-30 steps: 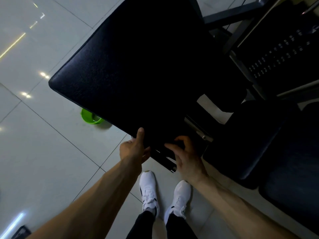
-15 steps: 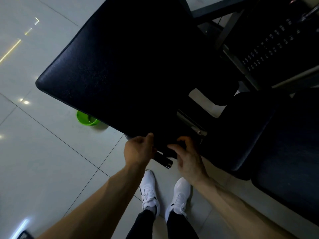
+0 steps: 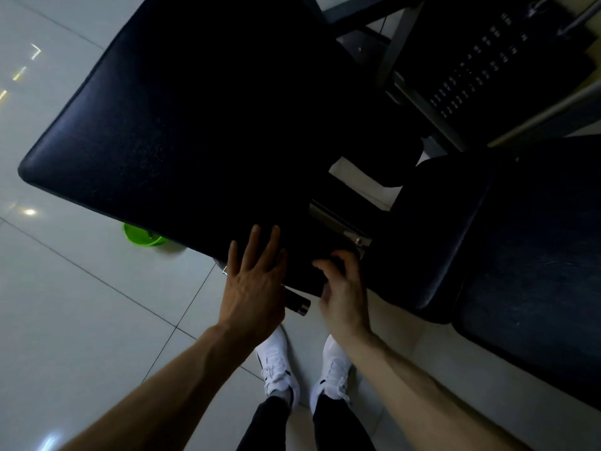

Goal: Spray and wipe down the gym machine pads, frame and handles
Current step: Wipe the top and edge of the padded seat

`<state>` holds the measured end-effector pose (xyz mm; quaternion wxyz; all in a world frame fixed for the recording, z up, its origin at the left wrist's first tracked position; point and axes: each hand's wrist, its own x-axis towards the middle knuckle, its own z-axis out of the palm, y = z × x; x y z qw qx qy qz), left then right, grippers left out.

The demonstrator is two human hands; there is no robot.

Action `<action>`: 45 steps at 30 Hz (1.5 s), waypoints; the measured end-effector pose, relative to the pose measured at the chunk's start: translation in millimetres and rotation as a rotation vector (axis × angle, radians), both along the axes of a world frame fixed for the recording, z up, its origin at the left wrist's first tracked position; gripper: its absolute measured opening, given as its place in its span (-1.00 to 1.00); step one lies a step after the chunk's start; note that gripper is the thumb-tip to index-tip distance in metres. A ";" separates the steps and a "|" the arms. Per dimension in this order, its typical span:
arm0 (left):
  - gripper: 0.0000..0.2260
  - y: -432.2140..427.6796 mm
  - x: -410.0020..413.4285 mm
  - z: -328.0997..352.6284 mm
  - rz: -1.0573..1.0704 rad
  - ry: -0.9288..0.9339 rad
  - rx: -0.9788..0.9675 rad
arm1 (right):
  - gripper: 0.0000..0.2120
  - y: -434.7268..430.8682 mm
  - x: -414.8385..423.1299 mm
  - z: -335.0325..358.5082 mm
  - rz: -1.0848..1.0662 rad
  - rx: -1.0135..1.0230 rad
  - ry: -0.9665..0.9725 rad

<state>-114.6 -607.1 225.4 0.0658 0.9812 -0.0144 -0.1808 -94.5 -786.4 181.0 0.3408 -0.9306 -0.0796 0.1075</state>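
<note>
The floor [image 3: 81, 320] is laid with large pale glossy tiles, divided by thin dark joints that run diagonally across the left half of the frame. Bright spots and streaks of reflected light are seen on it at the left edge and in the lower left corner. A green tub [image 3: 140, 237] is set directly on the tiles at centre left, and its far side is hidden beneath the black pad [image 3: 195, 125]. Two white shoes are planted side by side at lower centre, the left shoe [image 3: 276, 362] and the right shoe [image 3: 335, 369] slightly apart. A small patch of tile is shown through a gap right of centre.
</note>
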 end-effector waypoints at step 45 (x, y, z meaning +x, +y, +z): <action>-0.65 -1.8 -48.8 20.3 0.178 -0.058 -0.297 | -0.54 0.4 -75.2 6.7 -0.248 0.132 0.387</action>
